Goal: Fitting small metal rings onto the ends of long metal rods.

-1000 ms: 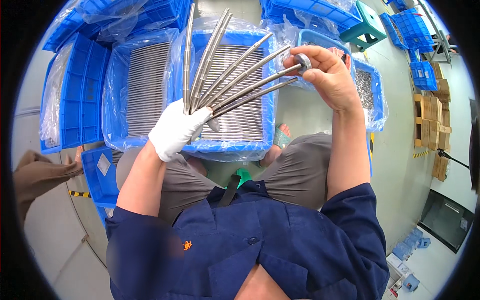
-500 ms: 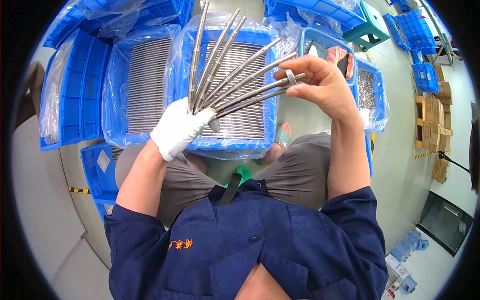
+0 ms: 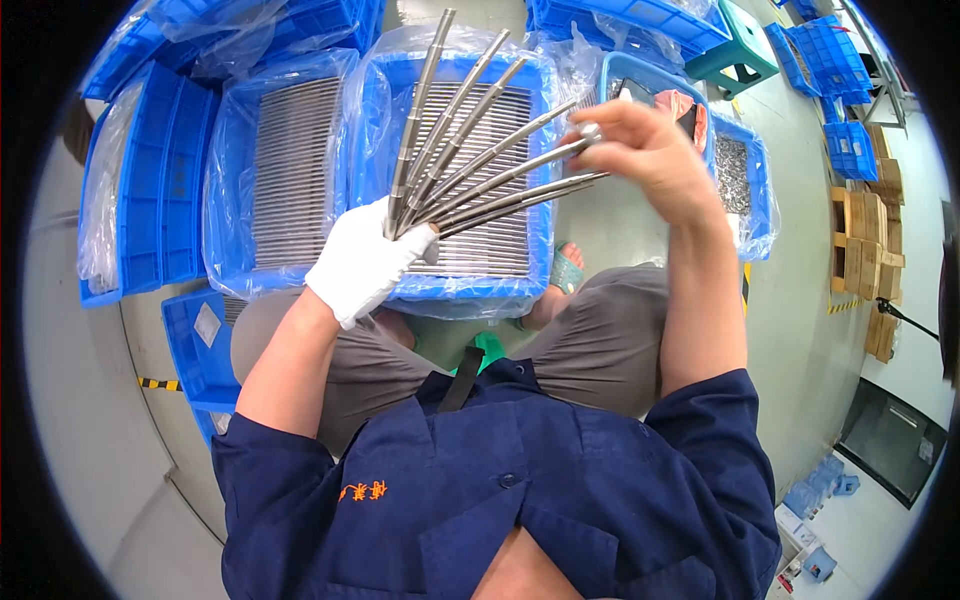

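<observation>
My left hand (image 3: 360,258), in a white glove, grips several slim steel shafts (image 3: 455,133) by their near ends. They fan out from it, upward and to the right, and have stepped, grooved sections. Bare and partly blurred, my right hand (image 3: 650,150) pinches a small silvery metal ring (image 3: 590,132) between thumb and fingers. The ring is at the far tip of one fanned shaft; blur hides whether it sits around that tip or just against it. Beneath the fan, a plastic-lined blue crate (image 3: 455,285) holds rows of similar shafts.
Another lined blue crate (image 3: 215,200) of shafts stands to the left, beside upended blue crates (image 3: 150,180). At right are a blue tub (image 3: 608,75) with a pink cloth (image 3: 672,100) and a bin of small metal parts (image 3: 733,175). A green stool (image 3: 745,50) stands behind.
My right hand has moved the ring from a lower shaft in the fan up to the tip of a higher one. The fanned shafts have shifted slightly right and down with my left hand.
</observation>
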`<control>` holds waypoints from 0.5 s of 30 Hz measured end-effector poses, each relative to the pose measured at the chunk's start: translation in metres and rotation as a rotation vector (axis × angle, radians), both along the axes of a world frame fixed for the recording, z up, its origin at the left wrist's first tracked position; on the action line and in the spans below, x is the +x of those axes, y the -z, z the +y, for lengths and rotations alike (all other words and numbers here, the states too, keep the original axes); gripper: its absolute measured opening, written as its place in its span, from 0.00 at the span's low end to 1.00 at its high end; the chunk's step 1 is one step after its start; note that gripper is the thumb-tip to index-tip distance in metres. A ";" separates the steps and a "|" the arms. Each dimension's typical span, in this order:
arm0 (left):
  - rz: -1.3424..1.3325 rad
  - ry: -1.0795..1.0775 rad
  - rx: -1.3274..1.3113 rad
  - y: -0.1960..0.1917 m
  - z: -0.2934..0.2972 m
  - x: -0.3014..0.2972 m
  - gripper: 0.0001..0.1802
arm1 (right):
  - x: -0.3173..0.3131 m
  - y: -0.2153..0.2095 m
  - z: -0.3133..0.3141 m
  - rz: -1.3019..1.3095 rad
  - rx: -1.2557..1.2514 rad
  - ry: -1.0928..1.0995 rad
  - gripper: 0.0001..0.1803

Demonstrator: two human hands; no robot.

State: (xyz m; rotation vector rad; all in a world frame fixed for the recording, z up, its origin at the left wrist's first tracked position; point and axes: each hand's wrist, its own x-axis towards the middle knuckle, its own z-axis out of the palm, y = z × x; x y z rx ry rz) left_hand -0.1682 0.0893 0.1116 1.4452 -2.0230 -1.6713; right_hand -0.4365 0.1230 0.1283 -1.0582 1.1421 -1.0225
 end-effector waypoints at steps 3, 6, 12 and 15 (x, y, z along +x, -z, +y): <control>-0.049 0.024 -0.057 0.001 0.000 -0.001 0.12 | 0.007 0.000 0.000 0.057 0.061 0.015 0.18; -0.017 0.028 0.000 0.001 -0.001 -0.001 0.13 | -0.011 -0.001 -0.001 0.086 0.005 0.057 0.18; -0.041 0.083 0.001 0.002 0.002 -0.004 0.13 | -0.013 0.009 -0.007 -0.149 0.003 0.029 0.17; 0.017 0.055 -0.057 0.007 0.004 -0.003 0.09 | -0.012 0.008 -0.005 -0.156 0.018 0.017 0.17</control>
